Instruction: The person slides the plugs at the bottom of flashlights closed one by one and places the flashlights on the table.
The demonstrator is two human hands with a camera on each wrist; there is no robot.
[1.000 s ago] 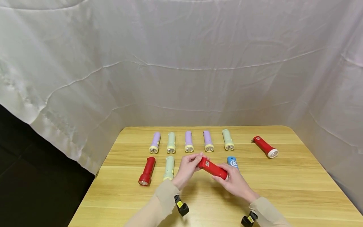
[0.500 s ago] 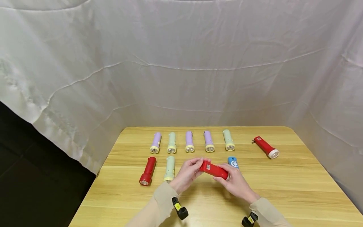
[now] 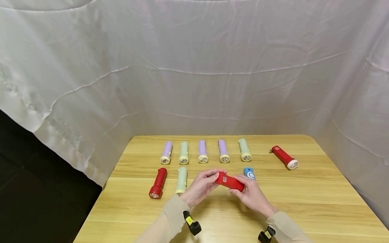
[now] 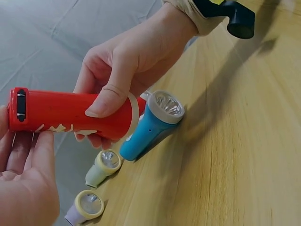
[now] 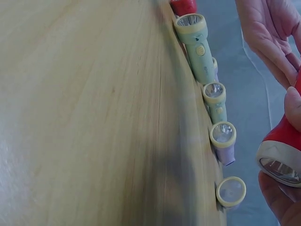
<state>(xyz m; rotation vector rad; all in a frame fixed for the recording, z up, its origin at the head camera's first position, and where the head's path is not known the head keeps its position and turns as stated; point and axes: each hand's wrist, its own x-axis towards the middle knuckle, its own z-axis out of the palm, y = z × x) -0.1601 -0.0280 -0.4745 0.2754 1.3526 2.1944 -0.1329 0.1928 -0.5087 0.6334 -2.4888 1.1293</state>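
A red flashlight [image 3: 230, 181] with a white head ring is held above the table between both hands. My right hand [image 3: 253, 195] grips it near the head, with thumb on one side and fingers around the other. My left hand [image 3: 202, 187] pinches the tail end, its fingers beneath the body in the left wrist view. A dark slot with two metal strips [image 4: 21, 104] shows at the tail there. The lens [image 5: 281, 170] faces the camera in the right wrist view. A blue flashlight [image 3: 249, 173] lies behind my right hand, partly hidden.
Purple and pale green flashlights, such as this purple one [image 3: 202, 151], form a back row. A red flashlight [image 3: 158, 183] and a green one [image 3: 181, 180] lie front left. Another red one [image 3: 284, 157] lies slanted at right on the wooden table [image 3: 319, 202]. Grey cloth [image 3: 212, 94] surrounds it.
The tail end of the held red flashlight has dropped slightly and turned, its label now facing more toward the head camera. My left hand has shifted with it. My right hand stays nearly still.
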